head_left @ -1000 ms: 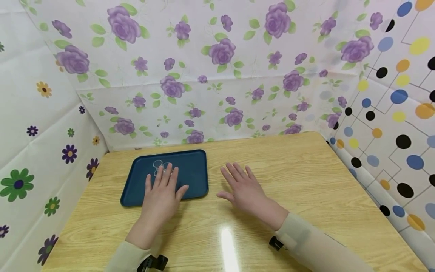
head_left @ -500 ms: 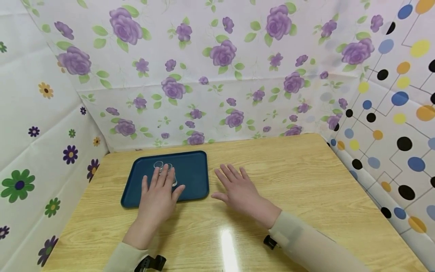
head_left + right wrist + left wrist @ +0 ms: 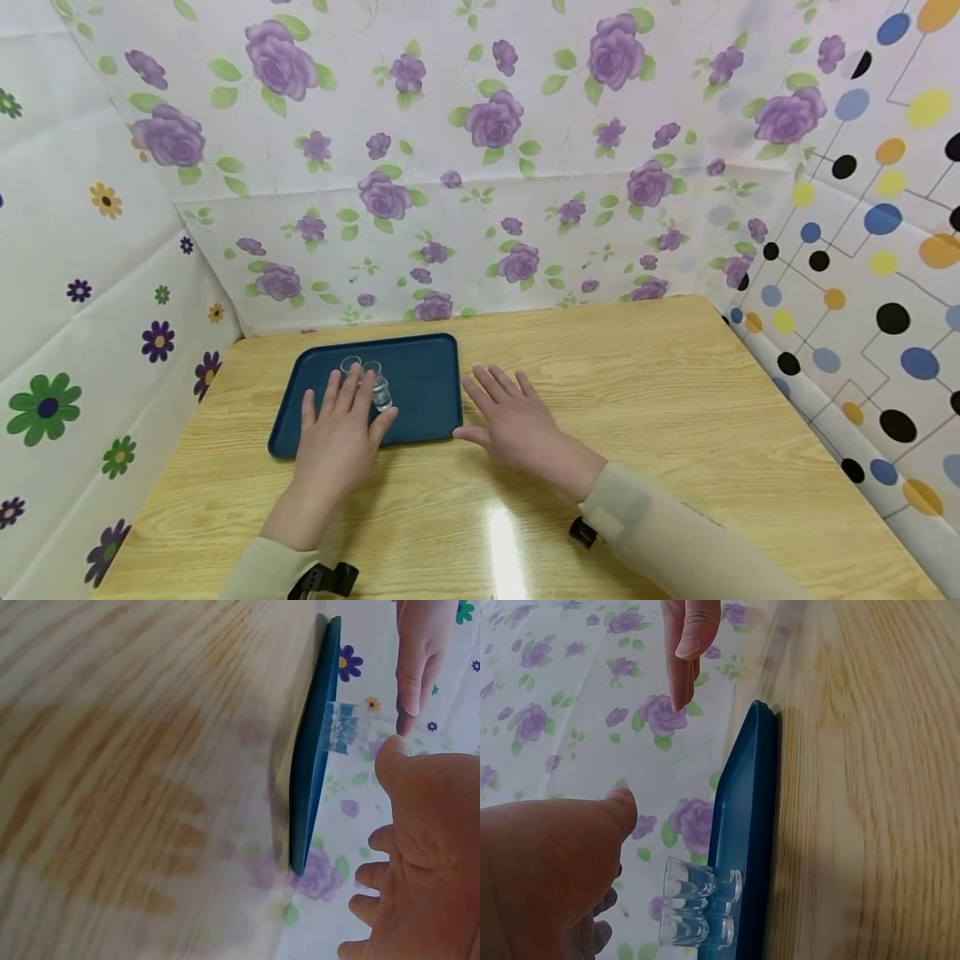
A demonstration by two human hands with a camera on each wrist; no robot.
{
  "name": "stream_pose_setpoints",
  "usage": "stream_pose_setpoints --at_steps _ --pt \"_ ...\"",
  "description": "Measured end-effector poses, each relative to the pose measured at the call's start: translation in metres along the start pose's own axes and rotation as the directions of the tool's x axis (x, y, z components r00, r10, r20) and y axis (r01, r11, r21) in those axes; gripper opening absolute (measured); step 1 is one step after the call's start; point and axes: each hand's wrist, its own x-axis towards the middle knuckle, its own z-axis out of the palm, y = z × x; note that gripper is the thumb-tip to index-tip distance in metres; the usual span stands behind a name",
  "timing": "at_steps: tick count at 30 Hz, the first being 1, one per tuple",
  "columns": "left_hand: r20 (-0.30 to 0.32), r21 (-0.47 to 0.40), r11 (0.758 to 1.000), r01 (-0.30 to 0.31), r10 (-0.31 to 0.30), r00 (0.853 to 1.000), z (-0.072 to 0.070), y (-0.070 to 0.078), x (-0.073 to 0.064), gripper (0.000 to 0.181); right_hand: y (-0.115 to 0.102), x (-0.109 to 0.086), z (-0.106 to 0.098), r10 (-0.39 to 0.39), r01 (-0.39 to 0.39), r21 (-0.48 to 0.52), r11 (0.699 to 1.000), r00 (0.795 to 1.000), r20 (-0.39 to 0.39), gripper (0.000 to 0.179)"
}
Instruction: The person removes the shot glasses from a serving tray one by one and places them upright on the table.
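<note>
My left hand (image 3: 339,433) hovers palm down with spread, straight fingers over the front left of a dark blue tray (image 3: 423,387). Behind its fingertips stand several small clear glasses (image 3: 382,393), grouped on the tray and partly hidden by the hand in the head view. The left wrist view shows these little glasses (image 3: 686,881) upright on the tray, apart from the hand. My right hand (image 3: 517,421) is held above the table just right of the tray, fingers straight and thumb pointing at the tray's right edge. Neither hand holds anything.
A wood-grain table (image 3: 615,375) carries the tray at its back left. Flower-printed cloth (image 3: 450,208) rises behind it, with a dotted cloth (image 3: 862,275) on the right side. Both wrists wear small black cameras (image 3: 345,577).
Both hands have drifted a little to the left. More of the glasses shows beside my left fingers, and my right thumb is closer to the tray's edge.
</note>
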Motion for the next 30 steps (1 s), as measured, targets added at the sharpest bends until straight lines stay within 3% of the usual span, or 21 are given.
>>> stream_pose_setpoints --at_steps 12,30 --pt "0.012 -0.013 0.999 0.033 -0.033 0.999 -0.003 -0.010 -0.002 0.077 -0.015 0.005 -0.009 -0.022 0.021 0.024 0.999 0.999 0.023 0.085" --pt "0.030 -0.020 0.996 0.086 -0.086 0.996 -0.004 -0.038 -0.003 0.078 -0.026 0.025 0.002 -0.021 0.022 -0.010 1.000 0.997 0.075 0.082"
